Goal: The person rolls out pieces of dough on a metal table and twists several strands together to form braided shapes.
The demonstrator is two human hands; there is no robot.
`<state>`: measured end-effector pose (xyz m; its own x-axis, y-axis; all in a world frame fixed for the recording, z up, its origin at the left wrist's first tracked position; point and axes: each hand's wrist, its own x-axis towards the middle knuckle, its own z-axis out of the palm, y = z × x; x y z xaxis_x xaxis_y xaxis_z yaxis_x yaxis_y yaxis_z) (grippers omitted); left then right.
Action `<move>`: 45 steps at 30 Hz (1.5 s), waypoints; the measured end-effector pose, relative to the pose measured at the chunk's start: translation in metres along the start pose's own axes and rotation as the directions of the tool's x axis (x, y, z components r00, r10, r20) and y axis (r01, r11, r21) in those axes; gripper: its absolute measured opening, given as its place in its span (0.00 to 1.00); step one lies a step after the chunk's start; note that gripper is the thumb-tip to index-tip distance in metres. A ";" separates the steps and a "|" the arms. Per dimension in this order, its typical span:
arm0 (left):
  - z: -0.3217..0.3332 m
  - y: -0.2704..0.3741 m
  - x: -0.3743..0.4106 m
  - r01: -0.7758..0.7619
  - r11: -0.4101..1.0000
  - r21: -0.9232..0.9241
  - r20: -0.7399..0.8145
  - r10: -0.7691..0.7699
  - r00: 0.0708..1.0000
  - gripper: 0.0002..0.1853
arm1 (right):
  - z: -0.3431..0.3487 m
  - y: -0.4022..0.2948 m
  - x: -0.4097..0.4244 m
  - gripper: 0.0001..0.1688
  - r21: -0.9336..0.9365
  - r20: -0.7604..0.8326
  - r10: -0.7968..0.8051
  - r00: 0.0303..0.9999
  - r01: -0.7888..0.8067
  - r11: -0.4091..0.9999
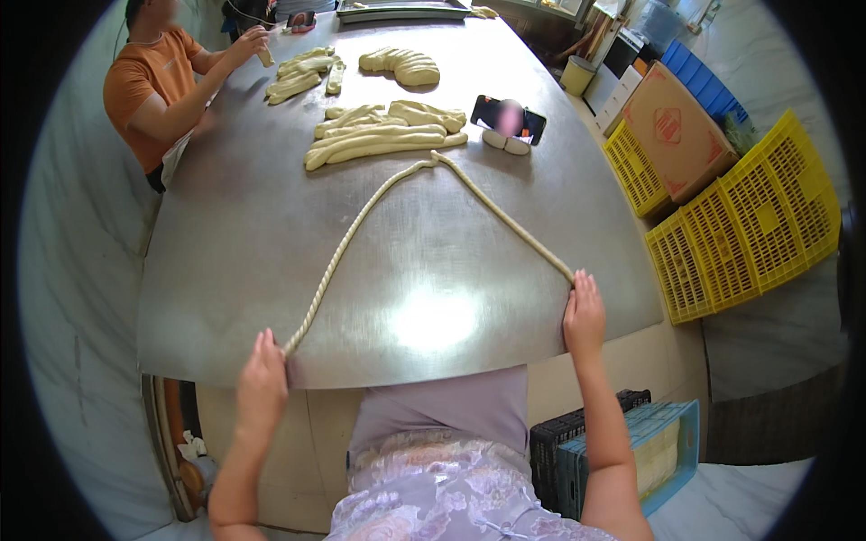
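Observation:
A long, thin dough rope (pixel 343 245) forms an upside-down V on the steel table, its peak near the stacked dough strips. Its left length is clearly twisted; the right looks smoother. My left hand (pixel 264 375) holds the lower left end at the table's front edge. At the lower right end, my right hand (pixel 584 316) grips the dough, fingers pointing away from me. Both palms hide the rope's ends. Thick, pale dough strips (pixel 385 135) lie piled beyond the peak.
The metal table (pixel 223 284) carries a propped phone (pixel 487 111), a sliced dough mound (pixel 402 66), more dough pieces (pixel 298 74) and a tray (pixel 399 12). A co-worker (pixel 159 81) handles dough at left. Yellow crates (pixel 751 223) and a cardboard box (pixel 676 132) stand right.

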<state>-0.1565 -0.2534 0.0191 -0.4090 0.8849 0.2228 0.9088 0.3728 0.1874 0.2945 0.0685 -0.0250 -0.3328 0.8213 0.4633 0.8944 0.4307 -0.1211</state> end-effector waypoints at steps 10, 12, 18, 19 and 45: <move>0.039 -0.068 0.056 0.244 0.953 0.181 -0.270 -0.190 0.944 0.17 | -0.006 -0.007 -0.032 0.26 -0.119 0.212 0.030 0.977 -0.005 0.993; 0.033 -0.056 0.064 0.227 0.972 0.059 -0.267 -0.204 0.942 0.14 | 0.002 0.002 -0.032 0.29 -0.182 0.142 0.064 0.988 -0.037 0.983; 0.050 -0.137 0.115 0.354 0.926 0.134 -0.388 -0.280 0.878 0.15 | 0.030 0.093 0.056 0.30 -0.266 -0.065 0.430 0.901 -0.431 0.862; 0.053 -0.129 0.112 0.322 0.928 0.190 -0.390 -0.229 0.892 0.16 | 0.030 0.092 0.056 0.29 -0.240 -0.071 0.415 0.907 -0.419 0.876; 0.000 -0.129 0.101 0.512 0.850 0.126 -0.125 -0.498 0.858 0.16 | 0.013 0.111 0.022 0.30 -0.301 0.060 0.432 0.900 -0.396 0.867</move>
<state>-0.3152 -0.2125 0.0177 -0.8140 0.5386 0.2176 0.5733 0.8050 0.1523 0.3821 0.1395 -0.0397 0.0687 0.9477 0.3116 0.9976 -0.0644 -0.0239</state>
